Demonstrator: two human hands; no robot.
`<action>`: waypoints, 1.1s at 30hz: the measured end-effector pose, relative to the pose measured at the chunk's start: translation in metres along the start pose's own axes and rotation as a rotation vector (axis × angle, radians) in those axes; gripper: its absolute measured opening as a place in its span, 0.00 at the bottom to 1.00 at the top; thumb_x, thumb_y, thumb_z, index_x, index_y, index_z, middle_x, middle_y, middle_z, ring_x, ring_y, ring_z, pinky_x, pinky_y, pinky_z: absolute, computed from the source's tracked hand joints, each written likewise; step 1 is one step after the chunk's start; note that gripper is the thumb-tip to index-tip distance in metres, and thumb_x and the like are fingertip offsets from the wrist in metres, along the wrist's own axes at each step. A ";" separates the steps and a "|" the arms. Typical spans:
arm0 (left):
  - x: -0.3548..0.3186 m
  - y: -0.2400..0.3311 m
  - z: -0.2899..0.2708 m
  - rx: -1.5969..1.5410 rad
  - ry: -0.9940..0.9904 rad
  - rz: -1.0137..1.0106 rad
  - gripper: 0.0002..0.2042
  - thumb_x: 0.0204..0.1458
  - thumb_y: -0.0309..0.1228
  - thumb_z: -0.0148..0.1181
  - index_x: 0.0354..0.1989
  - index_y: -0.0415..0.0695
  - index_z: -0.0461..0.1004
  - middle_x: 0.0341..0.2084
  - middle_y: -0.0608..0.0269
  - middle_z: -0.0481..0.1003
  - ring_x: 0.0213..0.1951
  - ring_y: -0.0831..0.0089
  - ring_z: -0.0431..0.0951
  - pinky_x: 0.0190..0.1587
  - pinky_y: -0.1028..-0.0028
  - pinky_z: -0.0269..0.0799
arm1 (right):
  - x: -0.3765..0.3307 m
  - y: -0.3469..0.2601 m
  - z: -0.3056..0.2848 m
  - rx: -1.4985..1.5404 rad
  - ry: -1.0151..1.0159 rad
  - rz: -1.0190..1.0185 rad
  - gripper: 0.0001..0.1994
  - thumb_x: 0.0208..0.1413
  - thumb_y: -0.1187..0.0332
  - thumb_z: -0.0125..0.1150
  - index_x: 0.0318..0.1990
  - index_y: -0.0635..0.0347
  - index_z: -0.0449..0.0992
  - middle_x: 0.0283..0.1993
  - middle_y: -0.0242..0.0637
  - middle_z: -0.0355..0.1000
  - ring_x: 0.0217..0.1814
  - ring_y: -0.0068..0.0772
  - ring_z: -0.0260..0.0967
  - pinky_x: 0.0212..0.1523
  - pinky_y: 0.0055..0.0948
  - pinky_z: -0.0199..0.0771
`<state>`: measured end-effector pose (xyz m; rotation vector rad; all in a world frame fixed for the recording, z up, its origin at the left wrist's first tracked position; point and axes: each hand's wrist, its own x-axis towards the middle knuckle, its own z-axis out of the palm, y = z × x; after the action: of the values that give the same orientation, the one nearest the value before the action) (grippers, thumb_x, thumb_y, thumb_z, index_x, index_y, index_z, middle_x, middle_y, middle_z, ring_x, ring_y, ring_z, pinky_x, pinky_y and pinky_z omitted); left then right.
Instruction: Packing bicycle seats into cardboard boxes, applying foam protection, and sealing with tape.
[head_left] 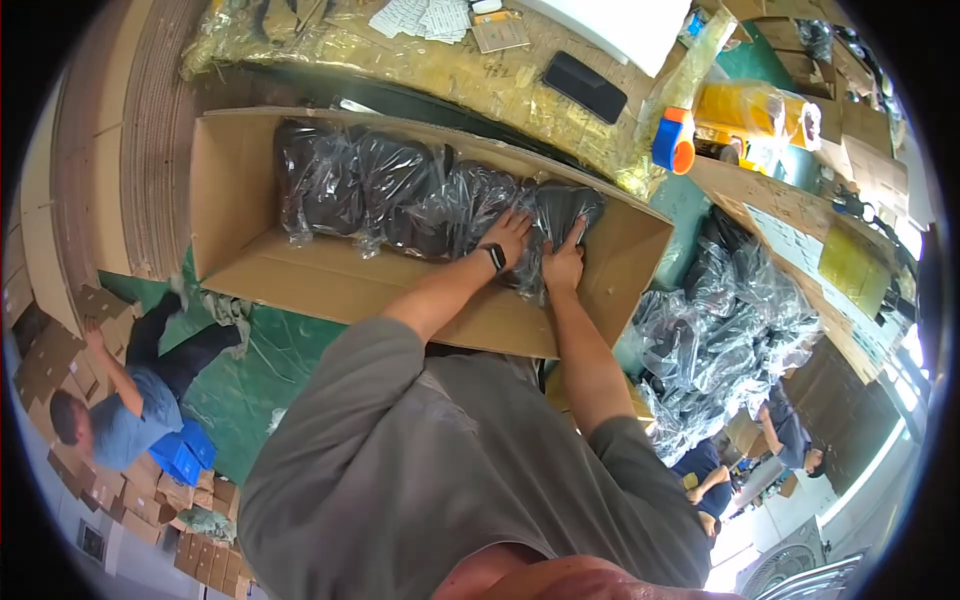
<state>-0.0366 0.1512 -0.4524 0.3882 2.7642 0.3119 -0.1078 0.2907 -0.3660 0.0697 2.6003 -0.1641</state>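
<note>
A long open cardboard box lies in front of me, with a row of dark, rounded items in clear plastic bags along its far side. My left hand, a dark watch on its wrist, lies with fingers spread on the bags right of the middle. My right hand grips the near end of the rightmost bagged dark item, thumb on one side and fingers along the other. The plastic is crumpled and shiny, so what exactly the items are cannot be made out.
Beyond the box is a worktable with a phone and an orange-and-blue tape dispenser. A heap of similar bagged items lies at right. Flattened cardboard stands at left. One person bends at lower left; others are at lower right.
</note>
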 end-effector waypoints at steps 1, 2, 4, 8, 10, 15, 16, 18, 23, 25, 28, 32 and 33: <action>-0.010 0.008 -0.015 -0.081 -0.013 -0.019 0.26 0.62 0.38 0.51 0.68 0.43 0.71 0.75 0.53 0.62 0.78 0.55 0.55 0.79 0.48 0.43 | 0.009 0.011 0.022 0.012 -0.009 0.013 0.56 0.59 0.54 0.68 0.83 0.43 0.28 0.53 0.72 0.75 0.55 0.72 0.76 0.57 0.57 0.76; -0.021 0.012 -0.028 -0.093 -0.079 -0.014 0.26 0.61 0.38 0.52 0.67 0.42 0.71 0.74 0.52 0.64 0.77 0.55 0.56 0.78 0.48 0.45 | 0.020 0.019 0.038 0.125 0.024 -0.019 0.56 0.60 0.53 0.67 0.83 0.42 0.28 0.53 0.72 0.75 0.55 0.72 0.76 0.57 0.56 0.76; -0.060 0.009 -0.069 -0.161 -0.137 0.047 0.26 0.59 0.40 0.57 0.64 0.42 0.73 0.68 0.50 0.69 0.72 0.53 0.64 0.74 0.48 0.54 | 0.039 0.040 0.060 0.374 -0.011 -0.087 0.55 0.62 0.52 0.66 0.82 0.41 0.26 0.52 0.70 0.77 0.53 0.73 0.76 0.57 0.57 0.75; -0.118 -0.008 -0.146 -0.437 -0.086 0.122 0.24 0.54 0.43 0.66 0.58 0.50 0.77 0.59 0.55 0.76 0.61 0.56 0.75 0.62 0.55 0.71 | 0.045 0.047 0.079 0.256 -0.096 -0.047 0.60 0.61 0.50 0.67 0.80 0.44 0.17 0.52 0.71 0.77 0.52 0.73 0.77 0.55 0.58 0.76; -0.107 -0.023 -0.222 -0.626 0.289 0.134 0.13 0.55 0.39 0.65 0.47 0.50 0.78 0.39 0.61 0.81 0.43 0.58 0.82 0.44 0.59 0.79 | 0.050 0.063 0.074 0.215 -0.186 0.050 0.63 0.59 0.51 0.69 0.79 0.50 0.13 0.53 0.69 0.77 0.53 0.71 0.77 0.56 0.55 0.78; 0.001 -0.157 -0.374 -0.318 1.006 -0.043 0.06 0.57 0.32 0.65 0.41 0.47 0.79 0.33 0.63 0.81 0.35 0.59 0.81 0.38 0.60 0.78 | 0.006 0.031 -0.054 0.005 -0.298 -0.534 0.35 0.62 0.52 0.64 0.71 0.64 0.68 0.51 0.64 0.79 0.56 0.63 0.78 0.59 0.50 0.78; 0.029 -0.200 -0.386 -0.137 0.999 -0.033 0.10 0.55 0.32 0.66 0.44 0.48 0.79 0.38 0.63 0.81 0.41 0.60 0.82 0.44 0.59 0.78 | -0.033 -0.009 -0.117 0.254 -0.402 -0.461 0.37 0.61 0.55 0.68 0.72 0.66 0.65 0.53 0.62 0.79 0.57 0.55 0.79 0.60 0.42 0.78; 0.088 -0.265 -0.398 0.218 0.993 -0.018 0.10 0.52 0.31 0.65 0.42 0.46 0.81 0.44 0.60 0.81 0.51 0.61 0.80 0.54 0.57 0.76 | -0.075 -0.005 -0.190 0.696 -0.493 -0.533 0.36 0.68 0.64 0.63 0.78 0.64 0.55 0.69 0.54 0.70 0.62 0.46 0.77 0.63 0.39 0.76; 0.173 -0.319 -0.384 0.093 0.363 -0.111 0.08 0.55 0.33 0.62 0.35 0.46 0.86 0.37 0.56 0.86 0.45 0.56 0.86 0.47 0.58 0.82 | -0.194 0.031 -0.362 1.551 0.325 -0.212 0.36 0.68 0.61 0.58 0.80 0.56 0.51 0.67 0.54 0.71 0.53 0.41 0.78 0.55 0.43 0.81; 0.177 -0.335 -0.390 0.008 0.377 -0.117 0.08 0.54 0.36 0.65 0.34 0.47 0.86 0.36 0.55 0.86 0.42 0.54 0.86 0.47 0.57 0.81 | -0.206 0.104 -0.398 1.651 0.240 -0.565 0.32 0.74 0.60 0.51 0.80 0.55 0.51 0.67 0.47 0.70 0.59 0.36 0.75 0.62 0.37 0.75; 0.177 -0.362 -0.372 0.059 0.400 0.010 0.07 0.54 0.36 0.65 0.36 0.47 0.83 0.35 0.54 0.85 0.43 0.52 0.85 0.47 0.53 0.81 | -0.201 0.157 -0.437 1.712 0.416 -0.632 0.27 0.76 0.61 0.47 0.76 0.64 0.58 0.69 0.46 0.70 0.68 0.39 0.69 0.70 0.37 0.69; 0.178 -0.362 -0.359 0.070 0.417 -0.096 0.07 0.55 0.31 0.59 0.39 0.47 0.82 0.38 0.52 0.85 0.43 0.51 0.85 0.45 0.53 0.80 | -0.222 0.196 -0.464 1.647 0.418 -0.752 0.26 0.77 0.60 0.47 0.75 0.65 0.61 0.63 0.43 0.75 0.63 0.38 0.73 0.68 0.35 0.71; 0.177 -0.360 -0.356 0.078 0.444 -0.095 0.08 0.55 0.31 0.58 0.40 0.47 0.82 0.41 0.53 0.84 0.45 0.52 0.85 0.48 0.54 0.80 | -0.229 0.197 -0.465 1.600 0.449 -0.703 0.26 0.76 0.61 0.48 0.75 0.65 0.61 0.63 0.43 0.75 0.62 0.37 0.74 0.67 0.34 0.72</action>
<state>-0.4049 -0.1926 -0.2688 0.2255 3.2251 0.2961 -0.1303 0.5426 0.1272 -0.2683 2.0056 -2.5591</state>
